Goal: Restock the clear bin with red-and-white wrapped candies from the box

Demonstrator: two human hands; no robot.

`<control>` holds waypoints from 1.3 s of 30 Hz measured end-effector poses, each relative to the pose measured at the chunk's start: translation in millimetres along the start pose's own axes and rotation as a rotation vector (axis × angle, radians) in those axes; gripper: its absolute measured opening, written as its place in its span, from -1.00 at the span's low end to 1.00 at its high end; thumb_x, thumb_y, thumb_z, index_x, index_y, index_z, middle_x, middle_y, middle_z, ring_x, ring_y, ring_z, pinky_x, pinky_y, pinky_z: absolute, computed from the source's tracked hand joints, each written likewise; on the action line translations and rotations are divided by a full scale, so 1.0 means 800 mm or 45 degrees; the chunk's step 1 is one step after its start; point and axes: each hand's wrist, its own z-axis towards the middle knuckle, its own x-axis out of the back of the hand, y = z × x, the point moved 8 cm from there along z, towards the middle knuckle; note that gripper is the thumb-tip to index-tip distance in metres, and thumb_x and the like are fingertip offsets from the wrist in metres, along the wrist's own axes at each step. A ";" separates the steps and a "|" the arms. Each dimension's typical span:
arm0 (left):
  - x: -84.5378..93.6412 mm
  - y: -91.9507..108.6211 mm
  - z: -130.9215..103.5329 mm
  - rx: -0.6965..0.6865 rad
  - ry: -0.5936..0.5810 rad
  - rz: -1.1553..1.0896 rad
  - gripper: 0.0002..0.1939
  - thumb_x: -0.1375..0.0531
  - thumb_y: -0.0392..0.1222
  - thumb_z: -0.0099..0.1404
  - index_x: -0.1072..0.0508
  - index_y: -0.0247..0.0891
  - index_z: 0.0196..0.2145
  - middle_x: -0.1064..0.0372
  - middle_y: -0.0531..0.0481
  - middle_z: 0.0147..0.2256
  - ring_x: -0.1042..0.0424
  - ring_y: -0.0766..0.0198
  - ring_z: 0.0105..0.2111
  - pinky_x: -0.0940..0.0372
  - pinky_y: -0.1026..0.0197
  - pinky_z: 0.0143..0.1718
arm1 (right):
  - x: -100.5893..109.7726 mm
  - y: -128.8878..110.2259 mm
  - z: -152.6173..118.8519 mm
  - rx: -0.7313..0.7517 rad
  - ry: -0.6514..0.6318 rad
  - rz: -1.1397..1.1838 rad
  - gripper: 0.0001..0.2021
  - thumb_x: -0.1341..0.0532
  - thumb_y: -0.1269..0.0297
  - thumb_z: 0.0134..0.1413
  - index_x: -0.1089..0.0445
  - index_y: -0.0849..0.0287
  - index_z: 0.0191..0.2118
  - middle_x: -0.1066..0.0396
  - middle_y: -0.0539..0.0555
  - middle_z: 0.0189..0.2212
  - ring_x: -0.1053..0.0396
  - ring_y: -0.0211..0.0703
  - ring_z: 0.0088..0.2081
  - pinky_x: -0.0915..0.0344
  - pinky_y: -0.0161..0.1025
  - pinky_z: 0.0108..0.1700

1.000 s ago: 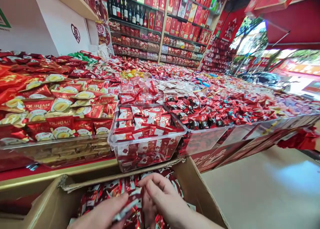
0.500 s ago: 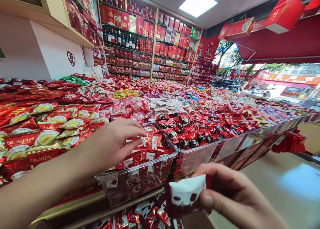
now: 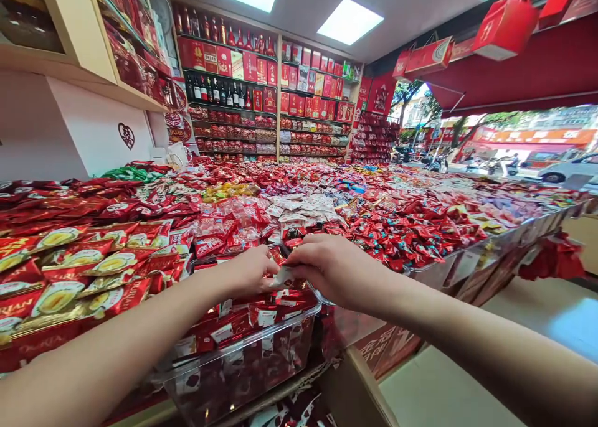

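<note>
Your two hands meet over one clear plastic bin at the near edge of the table. Your left hand and right hand both pinch one small white-and-red packet, fingers closed on it, just above the bin's heap of like packets, too many to count. Left of the bin lie stacked durian packets. Two ceiling lights glow above. Below the bin shows one cardboard box.

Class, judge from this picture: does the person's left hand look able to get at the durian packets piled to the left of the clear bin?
Probably yes. The left hand hovers over the clear bin, and the durian packets lie uncovered in the open pile right beside it, with nothing between them.
</note>
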 end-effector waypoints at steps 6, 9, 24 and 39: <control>-0.008 -0.001 0.000 -0.144 -0.034 0.159 -0.75 -0.03 -0.11 0.09 -0.50 -0.12 -0.43 -0.23 0.00 -0.47 -0.24 0.16 -0.38 -0.16 0.21 -0.33 | -0.035 0.001 0.016 -0.039 -0.334 -0.265 -0.81 -0.07 0.52 -0.10 -0.41 0.22 -0.44 -0.43 0.08 -0.52 -0.31 -0.25 -0.50 0.03 -0.34 -0.56; -0.008 0.003 -0.003 -0.150 -0.019 0.187 -0.69 0.02 -0.06 0.13 -0.51 -0.14 -0.43 -0.21 -0.03 -0.47 -0.23 0.16 -0.40 -0.15 0.20 -0.36 | -0.045 -0.001 0.021 -0.055 -0.491 -0.294 -0.81 -0.07 0.49 -0.09 -0.43 0.22 -0.39 -0.44 0.11 -0.51 -0.33 -0.23 -0.52 0.04 -0.34 -0.59; 0.014 0.003 -0.022 -0.005 -0.049 -0.042 -0.71 -0.04 -0.02 0.12 -0.40 -0.19 -0.26 -0.40 0.05 -0.44 -0.35 0.28 -0.48 -0.18 0.33 -0.50 | -0.063 -0.005 0.023 0.058 -0.647 -0.426 -0.79 -0.05 0.45 -0.05 -0.44 0.27 -0.43 -0.45 0.17 -0.53 -0.36 -0.15 -0.49 -0.01 -0.31 -0.58; 0.017 -0.001 -0.049 0.115 0.001 0.011 -0.74 -0.05 0.02 0.12 -0.35 -0.23 -0.43 -0.35 0.02 -0.45 -0.32 0.25 -0.47 -0.17 0.27 -0.47 | -0.050 -0.012 0.015 0.185 -0.484 -0.432 -0.86 -0.12 0.51 -0.11 -0.38 0.26 -0.56 -0.33 0.05 -0.68 -0.19 -0.24 -0.55 0.04 -0.27 -0.46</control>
